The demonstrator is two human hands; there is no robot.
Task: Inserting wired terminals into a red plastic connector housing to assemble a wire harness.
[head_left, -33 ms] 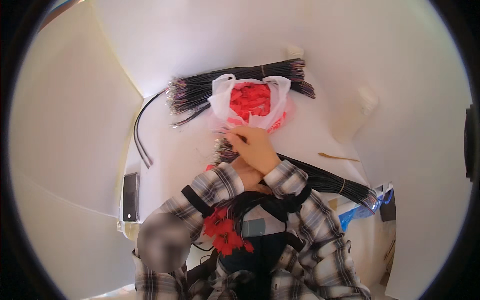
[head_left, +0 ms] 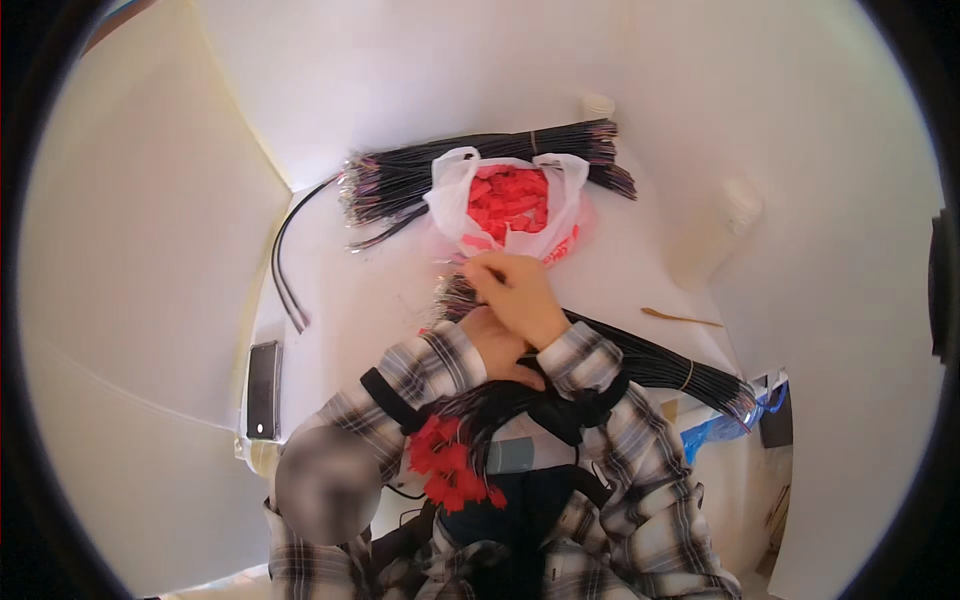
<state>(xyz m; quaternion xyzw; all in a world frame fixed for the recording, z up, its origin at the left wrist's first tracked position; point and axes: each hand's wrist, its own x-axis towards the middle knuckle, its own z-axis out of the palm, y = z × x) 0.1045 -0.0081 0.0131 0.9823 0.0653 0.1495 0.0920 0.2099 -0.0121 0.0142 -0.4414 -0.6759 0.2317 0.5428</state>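
Note:
My right hand (head_left: 520, 295) is closed in a pinch, crossing over my left wrist area. At its fingertips, thin light wire ends (head_left: 450, 261) poke out toward the left. My left hand (head_left: 497, 347) lies beneath the right wrist, and most of its fingers are hidden. Below it, black cables with red connectors (head_left: 455, 470) hang over my lap. A bundle of black cables (head_left: 655, 363) with stripped ends runs under both hands to the right. Just beyond the right hand stands a white plastic bag (head_left: 450, 205) full of red connectors (head_left: 508, 198).
Behind the bag lies another bundle of black cables (head_left: 400, 185). A loose black cable (head_left: 280, 250) curves along the left, above a phone (head_left: 263, 390). To the right are a pale bottle (head_left: 715, 230), a thin brown stick (head_left: 682, 317) and blue plastic (head_left: 710, 437). White walls surround the table.
The whole view has shifted slightly, so the table's things appear a little further right. Both hands keep almost the same crossed pose, and the wire ends at the right fingertips show less clearly.

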